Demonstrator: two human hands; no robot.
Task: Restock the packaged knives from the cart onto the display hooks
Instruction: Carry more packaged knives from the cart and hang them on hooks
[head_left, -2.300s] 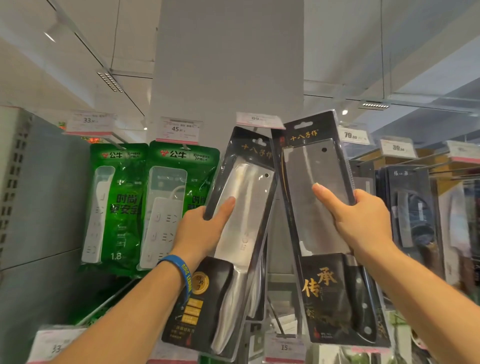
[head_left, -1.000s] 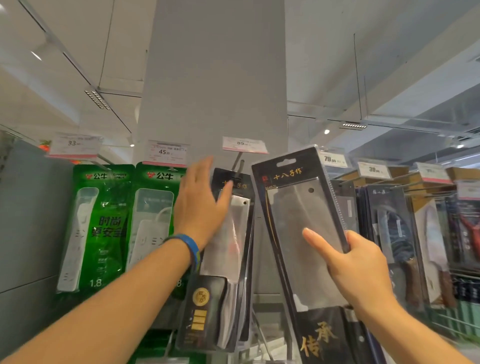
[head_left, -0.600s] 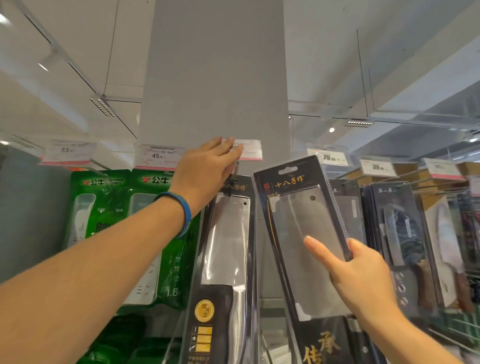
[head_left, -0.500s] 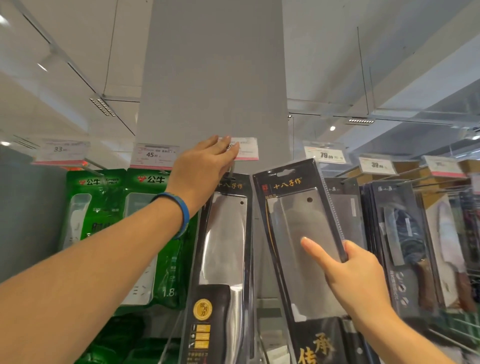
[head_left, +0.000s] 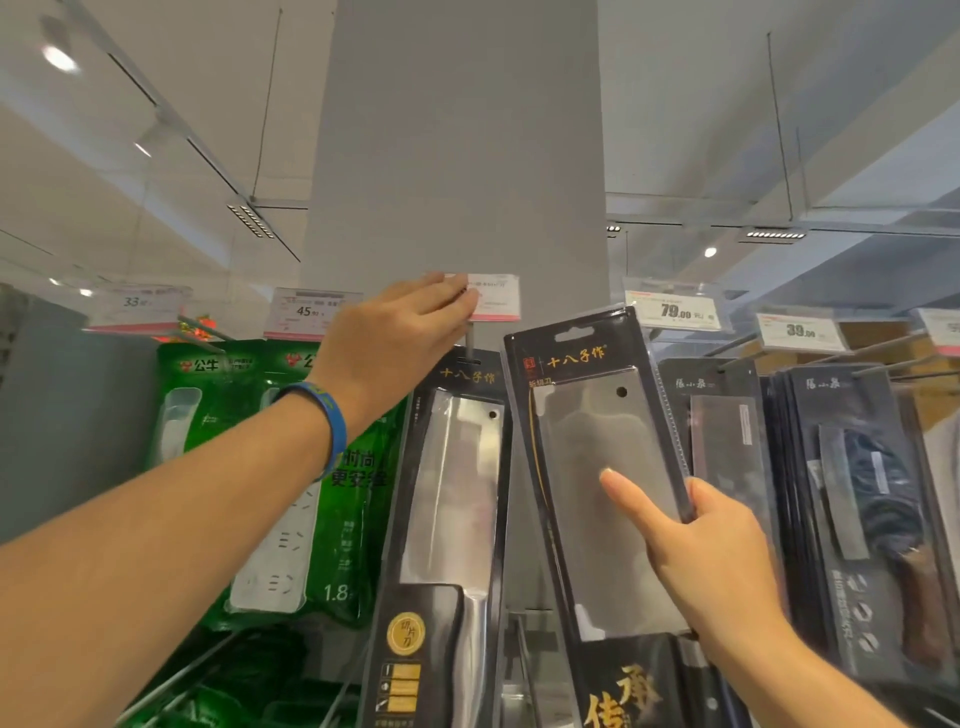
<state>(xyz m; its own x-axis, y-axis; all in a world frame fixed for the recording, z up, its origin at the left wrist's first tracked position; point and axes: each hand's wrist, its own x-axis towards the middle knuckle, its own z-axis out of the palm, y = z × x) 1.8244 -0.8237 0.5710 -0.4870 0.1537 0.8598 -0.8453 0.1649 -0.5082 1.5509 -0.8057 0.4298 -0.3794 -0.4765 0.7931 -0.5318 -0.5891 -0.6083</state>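
Observation:
My right hand grips a black packaged cleaver by its right edge, thumb across the clear front. The pack is held upright and slightly tilted, just right of the centre hook, with its hang slot free. A second packaged knife hangs from that hook, in front of the grey pillar. My left hand, with a blue wristband, reaches up over this pack. Its straight fingers rest on the left end of the white price tag above the hook. The thumb is hidden.
Green power-strip packs hang to the left under price tags marked 45 and 33. To the right, several dark knife packs fill hooks under tags marked 79 and 39. The grey pillar stands behind.
My left hand let go of the knife pack, which now hangs on the centre hook, and rose to the price tag. My right hand kept its grip on the cleaver pack.

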